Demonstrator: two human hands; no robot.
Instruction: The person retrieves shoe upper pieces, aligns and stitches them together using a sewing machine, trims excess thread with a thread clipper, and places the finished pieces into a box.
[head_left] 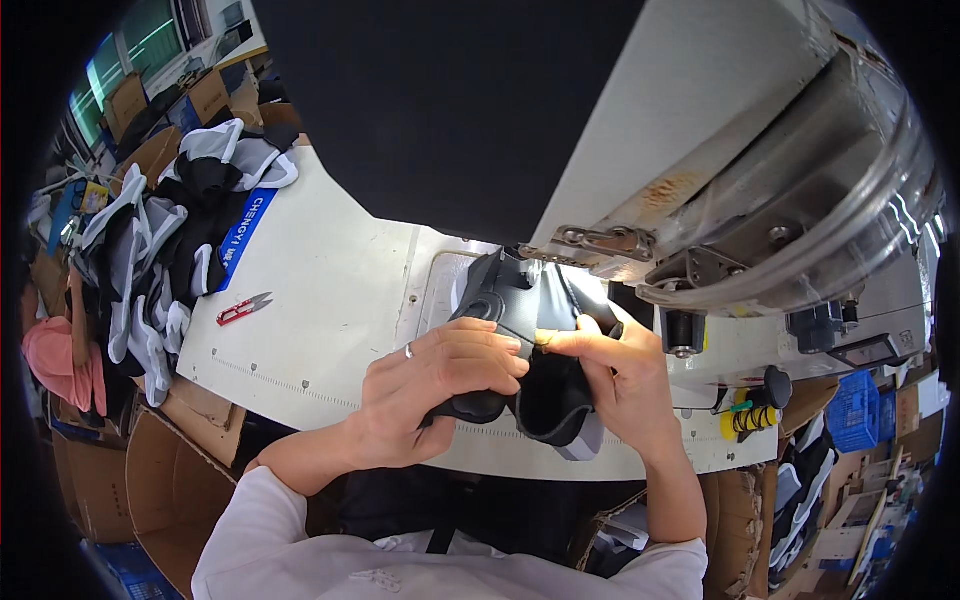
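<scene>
Beneath the head of a sewing machine (pixel 690 130), both my hands hold a black padded fabric piece (pixel 550 395) with a grey edge at the bottom. Its far end lies under the machine in the lit area. My left hand (pixel 440 375), with a ring on one finger, is curled over the left side of the piece. My right hand (pixel 625 370) pinches the right side between thumb and forefinger; something yellowish covers a fingertip there. The needle is hidden behind the machine head.
Red-handled thread snips (pixel 243 308) lie on the white table (pixel 330 250). At the left is a heap of black and grey fabric pieces (pixel 150 260). A yellow spool-like thing (pixel 750 420) sits at the right edge. Cardboard boxes (pixel 175 500) stand below, and a person in pink (pixel 65 360) is far left.
</scene>
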